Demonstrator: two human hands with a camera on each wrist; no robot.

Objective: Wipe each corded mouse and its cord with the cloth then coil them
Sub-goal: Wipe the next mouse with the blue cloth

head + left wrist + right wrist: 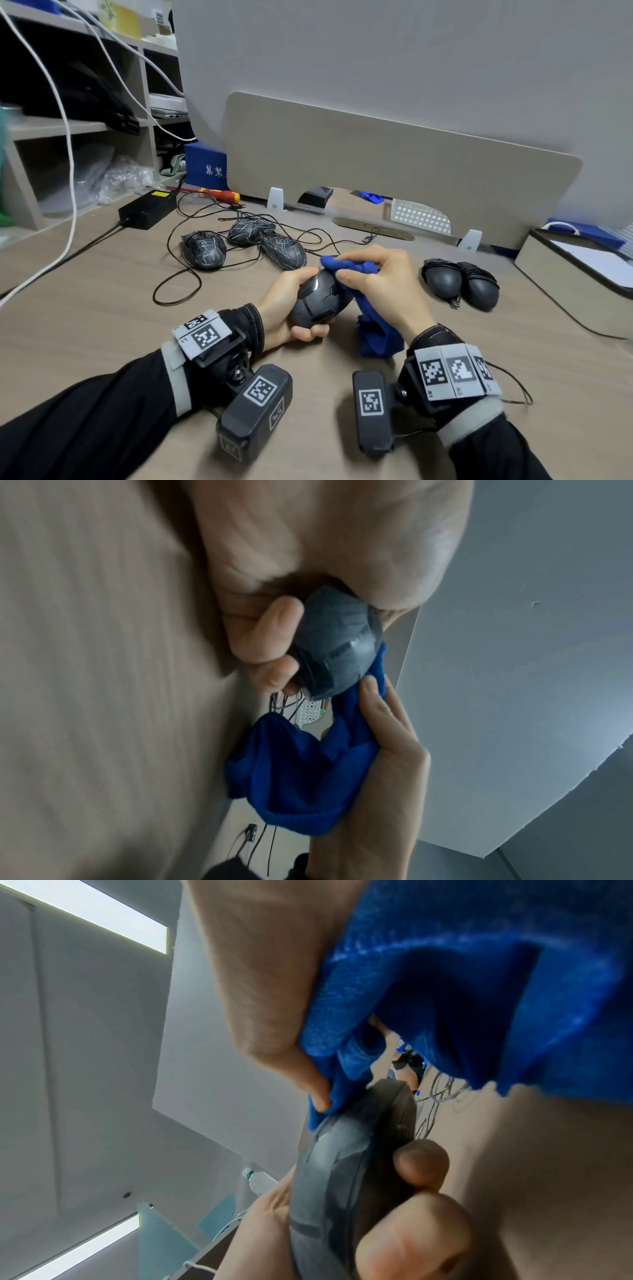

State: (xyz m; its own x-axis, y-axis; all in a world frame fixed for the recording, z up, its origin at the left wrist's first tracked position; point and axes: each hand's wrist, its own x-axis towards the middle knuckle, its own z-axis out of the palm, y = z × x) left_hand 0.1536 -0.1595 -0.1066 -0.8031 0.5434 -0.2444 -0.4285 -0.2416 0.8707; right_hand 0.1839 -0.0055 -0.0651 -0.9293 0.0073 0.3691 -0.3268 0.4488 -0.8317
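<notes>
The left hand [281, 306] is curled around a dark grey mouse [320, 299] and holds it just above the desk [102, 308]. The right hand [380, 284] pinches a blue cloth [371, 329] and presses it on the front end of the mouse. The rest of the cloth hangs down to the desk.

The front of the held mouse is hidden under the cloth, and its cord cannot be picked out. The fingers under the mouse are hidden in the head view. The left wrist view shows them: two fingertips [270, 639] press on the side of the mouse. That view also shows a small raised mark on the mouse, but it is too blurry to read. The right wrist view shows the right thumb pushing the cloth onto the mouse, and ceiling lights [103, 918] that the other views do not show.

Only the head view shows the other mice. Three scratched mice [245, 243] lie behind the hands with loose, tangled cords [178, 287]. Two coiled mice [460, 284] lie side by side to the right.

A blue box [205, 166] at the back has white Chinese writing, partly cut off by the desk screen [394, 154]. The wrist bands carry black and white square codes [205, 334].
</notes>
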